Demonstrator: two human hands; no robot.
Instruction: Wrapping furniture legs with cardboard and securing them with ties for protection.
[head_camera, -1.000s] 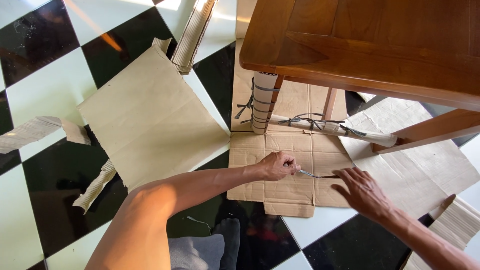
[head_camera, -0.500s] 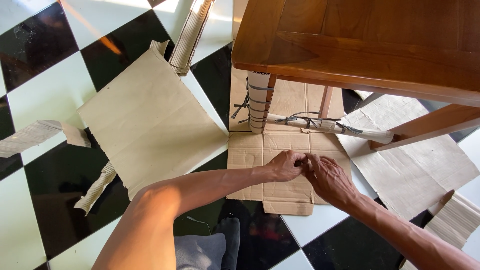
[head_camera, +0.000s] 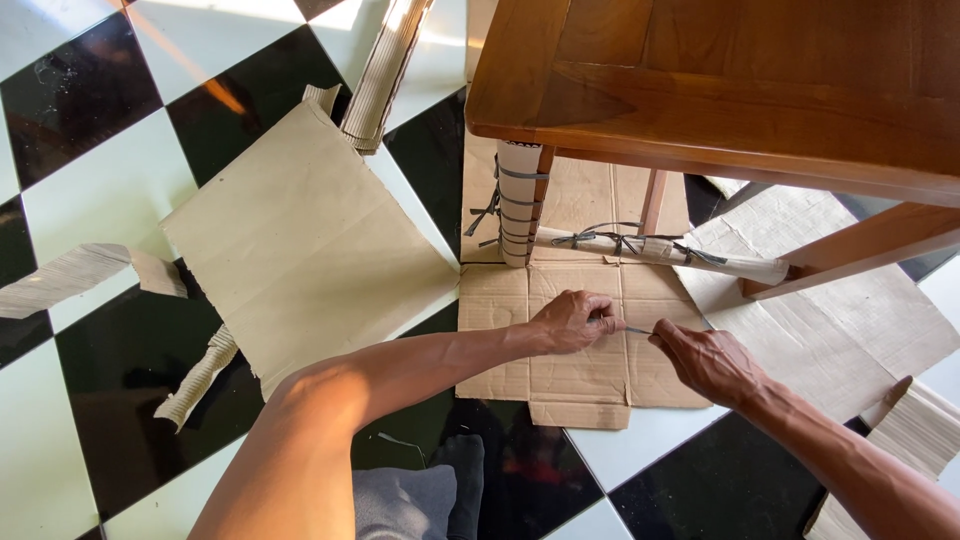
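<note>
Grey and thin, a short strip is stretched between the two hands above a flattened cardboard sheet on the black-and-white tiled floor. One end is pinched by the closed fingers of the left hand, the other by the thumb and fingertips of the right hand. Half a second earlier the hands were pressed close together at the same spot; now they have been drawn apart, the right hand having been moved to the right, and the strip can be seen between them. The left hand has hardly been shifted. Just beyond the hands, the wrapped leg and wrapped rail of a wooden table are bound with similar grey ties, unchanged from before.
</note>
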